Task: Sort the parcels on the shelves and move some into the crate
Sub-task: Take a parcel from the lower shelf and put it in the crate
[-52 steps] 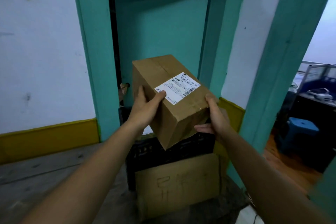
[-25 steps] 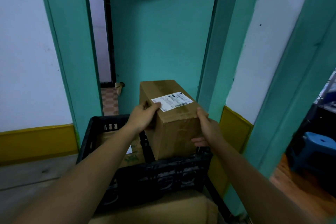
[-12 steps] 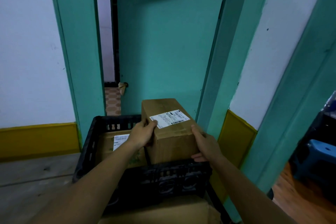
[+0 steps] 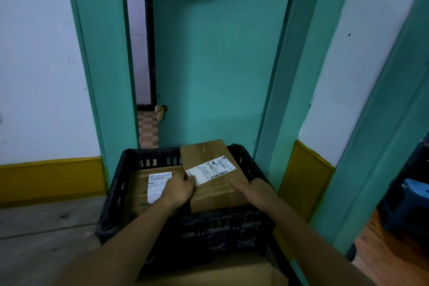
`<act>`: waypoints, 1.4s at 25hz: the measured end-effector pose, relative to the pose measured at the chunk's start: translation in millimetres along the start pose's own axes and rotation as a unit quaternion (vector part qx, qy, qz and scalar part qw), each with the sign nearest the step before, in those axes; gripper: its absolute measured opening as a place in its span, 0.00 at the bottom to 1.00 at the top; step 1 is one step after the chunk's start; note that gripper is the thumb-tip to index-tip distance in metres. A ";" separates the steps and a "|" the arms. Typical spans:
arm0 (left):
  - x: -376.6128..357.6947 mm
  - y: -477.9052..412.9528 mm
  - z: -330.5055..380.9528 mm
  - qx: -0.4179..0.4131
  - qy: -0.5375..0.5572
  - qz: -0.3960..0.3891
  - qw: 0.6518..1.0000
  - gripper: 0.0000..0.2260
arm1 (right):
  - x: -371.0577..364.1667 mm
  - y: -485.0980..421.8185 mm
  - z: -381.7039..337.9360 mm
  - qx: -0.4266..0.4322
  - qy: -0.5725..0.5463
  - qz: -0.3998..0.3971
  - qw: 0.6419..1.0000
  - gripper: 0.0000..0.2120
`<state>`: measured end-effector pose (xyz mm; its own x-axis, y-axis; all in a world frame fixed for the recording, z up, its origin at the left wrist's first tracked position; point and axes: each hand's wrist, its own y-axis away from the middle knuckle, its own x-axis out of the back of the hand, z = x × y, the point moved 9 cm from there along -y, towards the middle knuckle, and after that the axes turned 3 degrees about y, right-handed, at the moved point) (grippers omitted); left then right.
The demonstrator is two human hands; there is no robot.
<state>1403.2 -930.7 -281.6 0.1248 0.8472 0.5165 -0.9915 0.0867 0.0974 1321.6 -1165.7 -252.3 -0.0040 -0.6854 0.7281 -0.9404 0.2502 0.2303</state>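
Fingers [image 4: 185, 184] of the left hand [image 4: 180, 190] are gripping the cardboard box [image 4: 209, 153] by its left edge inside the crate [image 4: 232, 223]; the right hand [image 4: 254, 190] is resting straight fingers [image 4: 238, 184] on its right corner.

The right parcel [image 4: 209, 153] sits in the right side of the crate [image 4: 115, 193]. The left parcel [image 4: 139, 183] lies in the crate's left side, just beside it. The left hand [image 4: 178, 189] grips the right parcel's left edge. The right hand [image 4: 253, 190] rests on its right edge. A door [image 4: 216, 65] stands behind the crate.
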 end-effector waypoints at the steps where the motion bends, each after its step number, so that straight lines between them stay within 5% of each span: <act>1: -1.9 0.4 -3.5 -0.001 -0.017 -0.005 1.000 0.16 | -2.6 -0.3 -2.7 0.012 0.013 -0.013 1.000 0.30; 5: -9.8 2.0 -2.5 -0.020 -0.074 -0.024 0.997 0.11 | -6.6 3.6 -16.5 0.071 0.065 -0.060 0.994 0.29; 9: -30.5 7.7 1.1 -0.057 -0.139 -0.101 0.983 0.28 | -19.9 -6.4 -10.1 0.067 0.156 -0.079 0.982 0.32; 13: -38.6 10.2 -3.3 -0.036 -0.173 -0.132 0.975 0.29 | -29.5 -11.8 -7.0 0.047 0.183 -0.110 0.976 0.30; 25: -40.8 -1.5 -7.9 -0.041 -0.245 -0.120 0.961 0.34 | -29.5 -32.6 -0.3 0.026 0.191 -0.090 0.977 0.27; 31: -6.5 11.1 7.1 -0.053 -0.155 -0.021 0.986 0.20 | -13.7 -23.3 -27.7 0.069 0.140 -0.028 0.987 0.21; 35: 48.3 34.9 27.2 -0.072 -0.065 0.079 0.992 0.24 | 3.3 -0.1 -95.1 0.160 -0.005 0.039 0.986 0.21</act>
<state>1375.6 -901.0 -230.2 -0.0370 0.7826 0.6215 -0.9931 0.0406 -0.1102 1354.0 -1102.9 -188.5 -0.0819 -0.6801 0.7285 -0.9963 0.0749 -0.0421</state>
